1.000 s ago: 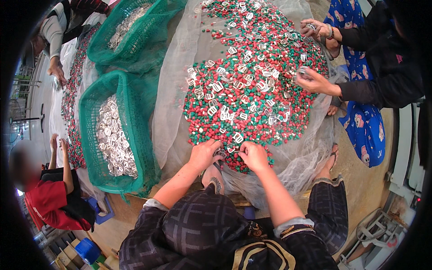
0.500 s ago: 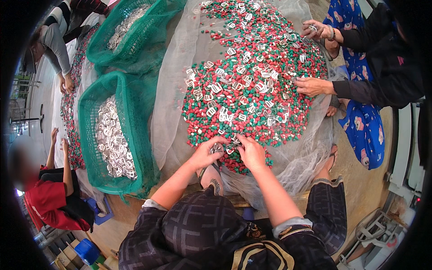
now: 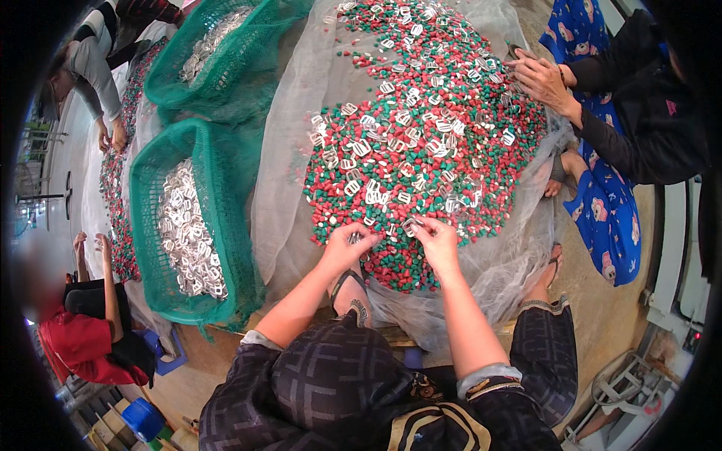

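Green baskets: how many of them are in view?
2: the near basket, left of the left hand, and the far basket, at the top edge. More may be hidden.

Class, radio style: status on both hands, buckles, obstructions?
Left hand curled around silvery metal pieces. Right hand pinching silver buckle. Red, green and white pieces beneath; no obstruction seen.

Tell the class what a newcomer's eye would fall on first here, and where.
Probably the broad pile of red, green and whitish pieces in the middle, strewn with silvery buckles. Left of it, two green baskets hold more buckles. Toward the pile's near end, the person's right hand pinches one buckle.
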Motion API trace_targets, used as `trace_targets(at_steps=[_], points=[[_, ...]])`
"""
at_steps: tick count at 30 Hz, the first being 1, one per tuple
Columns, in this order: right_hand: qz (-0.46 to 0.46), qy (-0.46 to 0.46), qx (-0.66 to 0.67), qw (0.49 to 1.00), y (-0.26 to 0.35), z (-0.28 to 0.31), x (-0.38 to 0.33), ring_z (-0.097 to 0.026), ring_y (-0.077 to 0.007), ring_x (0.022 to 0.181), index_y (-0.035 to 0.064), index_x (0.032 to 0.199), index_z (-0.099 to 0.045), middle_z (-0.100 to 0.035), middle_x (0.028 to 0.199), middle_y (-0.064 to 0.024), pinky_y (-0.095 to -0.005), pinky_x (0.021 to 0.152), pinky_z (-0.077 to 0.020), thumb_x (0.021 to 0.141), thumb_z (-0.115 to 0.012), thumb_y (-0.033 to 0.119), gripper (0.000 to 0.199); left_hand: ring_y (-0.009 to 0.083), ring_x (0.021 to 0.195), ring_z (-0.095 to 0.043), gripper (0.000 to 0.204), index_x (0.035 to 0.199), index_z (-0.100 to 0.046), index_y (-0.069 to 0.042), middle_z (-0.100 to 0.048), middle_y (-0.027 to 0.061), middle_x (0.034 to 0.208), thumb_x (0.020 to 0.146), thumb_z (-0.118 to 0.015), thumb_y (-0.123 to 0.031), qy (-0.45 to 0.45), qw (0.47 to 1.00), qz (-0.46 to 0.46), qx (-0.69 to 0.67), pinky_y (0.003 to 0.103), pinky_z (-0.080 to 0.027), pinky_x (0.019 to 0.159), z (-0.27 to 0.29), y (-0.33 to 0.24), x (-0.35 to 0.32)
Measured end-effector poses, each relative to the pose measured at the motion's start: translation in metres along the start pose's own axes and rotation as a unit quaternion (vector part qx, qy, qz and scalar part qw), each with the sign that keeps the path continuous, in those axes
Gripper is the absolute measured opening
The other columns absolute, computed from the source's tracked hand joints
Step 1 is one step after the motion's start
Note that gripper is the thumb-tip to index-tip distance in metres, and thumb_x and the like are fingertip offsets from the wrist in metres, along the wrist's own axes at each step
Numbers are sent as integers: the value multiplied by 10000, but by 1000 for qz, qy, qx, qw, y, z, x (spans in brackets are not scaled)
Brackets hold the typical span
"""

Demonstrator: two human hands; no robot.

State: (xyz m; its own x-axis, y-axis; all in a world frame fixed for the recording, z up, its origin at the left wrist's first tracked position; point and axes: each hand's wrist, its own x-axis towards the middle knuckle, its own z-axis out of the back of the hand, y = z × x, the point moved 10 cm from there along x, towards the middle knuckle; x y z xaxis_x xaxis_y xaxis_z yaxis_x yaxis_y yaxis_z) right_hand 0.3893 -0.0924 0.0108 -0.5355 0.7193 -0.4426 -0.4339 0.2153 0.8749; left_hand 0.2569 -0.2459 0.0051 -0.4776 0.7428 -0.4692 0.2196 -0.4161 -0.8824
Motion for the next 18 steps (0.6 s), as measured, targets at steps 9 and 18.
trace_targets(at_steps=[9, 18], points=[[-54, 104, 118, 986, 13, -46, -18, -459, -69, 520, -19, 978, -643, -597, 716, -14, -230, 470, -385, 801, -632, 63, 195, 180, 619, -579, 121, 923, -501, -91, -606, 111, 877, 831, -529, -163, 81, 896, 84, -429, 227, -362, 385, -25, -5, 0], [179, 136, -246, 943, 79, -78, -57, -573, -285, 740, 85, 1134, -593, -533, 791, -131, -388, 678, -464, 751, -645, 125, 389, 147, 706, -566, 136, 954, -525, -106, -570, 41, 803, 882, -502, -219, -22, 853, 122, -507, 275, -450, 545, -26, 17, -5]])
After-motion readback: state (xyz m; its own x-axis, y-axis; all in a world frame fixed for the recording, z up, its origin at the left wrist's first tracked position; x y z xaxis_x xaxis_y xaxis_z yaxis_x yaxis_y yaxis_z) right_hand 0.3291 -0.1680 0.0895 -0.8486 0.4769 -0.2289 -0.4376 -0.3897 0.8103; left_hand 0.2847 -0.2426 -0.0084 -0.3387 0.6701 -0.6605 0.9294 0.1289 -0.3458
